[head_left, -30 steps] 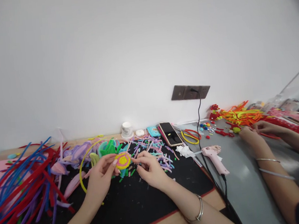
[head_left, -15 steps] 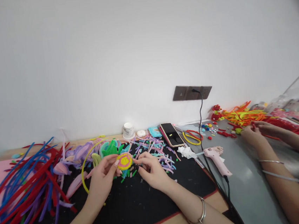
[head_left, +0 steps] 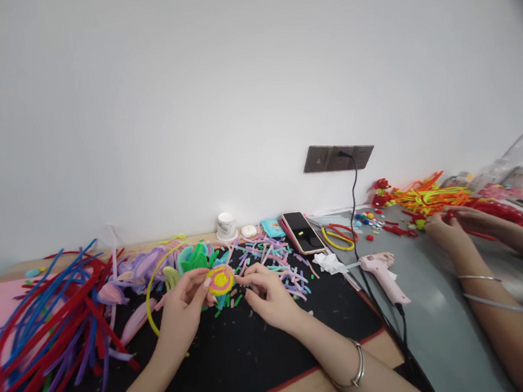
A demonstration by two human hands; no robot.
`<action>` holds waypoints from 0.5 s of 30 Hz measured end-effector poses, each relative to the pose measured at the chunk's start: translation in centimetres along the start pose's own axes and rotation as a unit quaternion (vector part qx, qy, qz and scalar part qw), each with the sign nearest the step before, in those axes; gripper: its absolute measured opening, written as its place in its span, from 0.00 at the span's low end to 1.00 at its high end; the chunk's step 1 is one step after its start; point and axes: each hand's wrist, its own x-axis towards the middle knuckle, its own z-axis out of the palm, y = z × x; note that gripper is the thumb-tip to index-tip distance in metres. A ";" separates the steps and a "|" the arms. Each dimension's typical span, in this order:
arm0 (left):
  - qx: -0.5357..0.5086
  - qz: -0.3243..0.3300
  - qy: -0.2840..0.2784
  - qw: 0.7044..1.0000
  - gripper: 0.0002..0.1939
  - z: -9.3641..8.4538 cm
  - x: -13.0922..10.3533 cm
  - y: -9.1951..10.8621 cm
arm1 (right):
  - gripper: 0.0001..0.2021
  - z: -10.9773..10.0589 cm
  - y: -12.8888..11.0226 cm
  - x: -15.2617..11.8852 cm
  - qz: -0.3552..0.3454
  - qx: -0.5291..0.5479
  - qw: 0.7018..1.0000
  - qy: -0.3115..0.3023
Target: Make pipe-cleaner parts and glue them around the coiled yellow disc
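A yellow and pink fuzzy coil, round and flat, is pinched at its left edge by my left hand. At the coil's right edge is my right hand, its fingers bent and the index fingertip at the rim; whether it pinches a strand there is too small to tell. Short cut pieces of pipe cleaner lie behind and beside my hands on the black mat. A long yellow stem curves up left of the coil.
Red, blue and purple pipe cleaners heap at the left. A paper cup, phone, scissors and pink glue gun with its cord stand beyond and right. Another person's hands work at the far right.
The whole view has shifted slightly, so most things sit a little further right. My left hand still holds the coil, and my right hand stays at its rim.
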 end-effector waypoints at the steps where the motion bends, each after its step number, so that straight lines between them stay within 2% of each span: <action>1: 0.000 0.002 -0.002 1.000 0.18 0.0 0.0 0.0 | 0.15 0.0 0.0 0.0 0.000 0.001 1.000 -0.001; 15: 0.006 0.004 0.007 1.000 0.17 0.1 0.0 -0.1 | 0.13 -0.1 0.0 0.1 -0.007 -0.006 1.000 0.002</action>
